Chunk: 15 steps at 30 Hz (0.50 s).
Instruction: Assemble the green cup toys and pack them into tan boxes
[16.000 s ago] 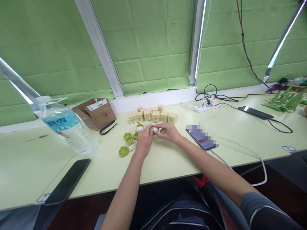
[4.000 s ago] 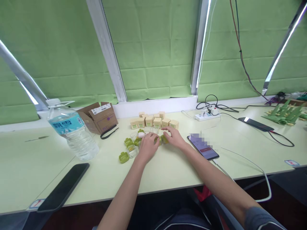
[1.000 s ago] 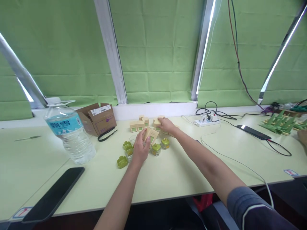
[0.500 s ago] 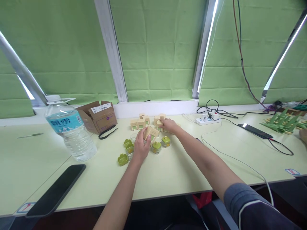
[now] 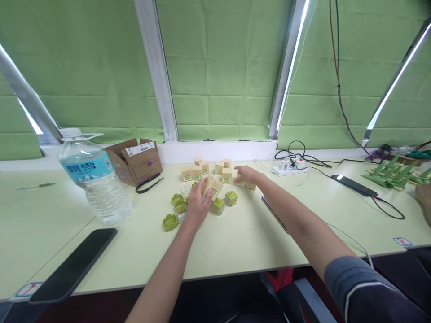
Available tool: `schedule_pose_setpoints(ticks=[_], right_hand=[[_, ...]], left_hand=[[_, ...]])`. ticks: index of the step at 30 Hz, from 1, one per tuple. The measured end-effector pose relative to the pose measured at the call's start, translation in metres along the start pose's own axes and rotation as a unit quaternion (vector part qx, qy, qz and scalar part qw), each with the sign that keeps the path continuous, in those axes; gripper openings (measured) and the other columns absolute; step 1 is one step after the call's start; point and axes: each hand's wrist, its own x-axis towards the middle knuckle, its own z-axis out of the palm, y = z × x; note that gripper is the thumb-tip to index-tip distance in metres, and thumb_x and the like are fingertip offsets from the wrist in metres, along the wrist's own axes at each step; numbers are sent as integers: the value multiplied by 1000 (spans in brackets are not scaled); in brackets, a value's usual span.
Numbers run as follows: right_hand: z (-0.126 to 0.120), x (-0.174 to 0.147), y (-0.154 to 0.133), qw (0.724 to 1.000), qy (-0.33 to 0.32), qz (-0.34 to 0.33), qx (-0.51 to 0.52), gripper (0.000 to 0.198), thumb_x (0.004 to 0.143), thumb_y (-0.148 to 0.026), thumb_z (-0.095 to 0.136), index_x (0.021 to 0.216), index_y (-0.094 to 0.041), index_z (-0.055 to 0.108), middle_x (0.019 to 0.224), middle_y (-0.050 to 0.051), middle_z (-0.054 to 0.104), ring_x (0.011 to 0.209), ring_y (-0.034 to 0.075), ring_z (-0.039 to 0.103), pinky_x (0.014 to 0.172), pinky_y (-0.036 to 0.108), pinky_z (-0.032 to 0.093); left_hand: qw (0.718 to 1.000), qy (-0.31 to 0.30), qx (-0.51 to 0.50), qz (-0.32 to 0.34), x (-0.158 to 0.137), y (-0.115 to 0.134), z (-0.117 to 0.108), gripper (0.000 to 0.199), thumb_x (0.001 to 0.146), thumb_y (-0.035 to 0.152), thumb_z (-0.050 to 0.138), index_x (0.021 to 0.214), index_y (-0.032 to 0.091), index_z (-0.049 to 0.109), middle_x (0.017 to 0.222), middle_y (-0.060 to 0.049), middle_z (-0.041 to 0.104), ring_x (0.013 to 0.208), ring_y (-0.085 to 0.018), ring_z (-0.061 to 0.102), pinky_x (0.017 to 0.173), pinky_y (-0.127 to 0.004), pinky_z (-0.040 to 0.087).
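My left hand (image 5: 198,204) grips a small tan cardboard box (image 5: 212,187) with a green window, tilted above the table. My right hand (image 5: 248,175) reaches out at the right end of the small boxes, fingers apart, right by a pair of tan boxes (image 5: 249,185); whether it touches them I cannot tell. Another tan box (image 5: 226,176) stands just left of it. Near my left hand are a green-lidded clear jar (image 5: 218,206), a second such jar (image 5: 231,198) and a green flower-shaped lid (image 5: 170,222). My left hand partly hides other lids and jars.
A large water bottle (image 5: 97,179), an opened carton (image 5: 138,163) and a black phone (image 5: 74,264) lie to the left. A second phone (image 5: 274,214) is under my right forearm. A power strip (image 5: 290,169) with cables stands behind. Another person's hand (image 5: 423,199) shows at right.
My right hand has moved right, away from the box it was touching, which now stands in the open. My left hand keeps its box. The view has shifted slightly.
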Motion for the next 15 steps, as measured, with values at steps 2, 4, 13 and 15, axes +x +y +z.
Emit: schedule_pose_setpoints(ticks=[2, 4, 13, 15], right_hand=[[-1, 0, 6, 1000, -1, 1, -1, 85, 77, -48, 82, 149, -17, 47, 137, 16, 63, 128, 31, 58, 99, 32, 47], [-1, 0, 10, 1000, 0, 7, -2, 84, 78, -46, 82, 148, -17, 48, 136, 17, 64, 126, 31, 60, 98, 33, 48], [2, 5, -23, 999, 29, -35, 4, 80, 91, -57, 65, 158, -29, 31, 149, 15, 52, 128, 31, 58, 101, 38, 47], [4, 9, -33, 997, 39, -64, -3, 67, 98, -53, 55, 157, -34, 30, 156, 10, 46, 132, 30, 55, 103, 37, 46]], left_hand=[[1000, 0, 0, 4, 0, -1, 0, 46, 98, 43, 47, 138, 20, 53, 134, -13, 62, 122, -28, 59, 106, -48, 46], [1000, 0, -1, 9, 1, -2, 1, 46, 98, 43, 47, 138, 21, 53, 134, -13, 62, 123, -28, 58, 107, -48, 45], [1000, 3, 3, 19, 1, -2, 1, 45, 98, 42, 48, 137, 21, 53, 132, -13, 63, 122, -28, 59, 107, -46, 45], [1000, 3, 6, 21, 1, -2, 1, 45, 98, 42, 48, 137, 21, 53, 132, -13, 62, 123, -28, 58, 107, -46, 46]])
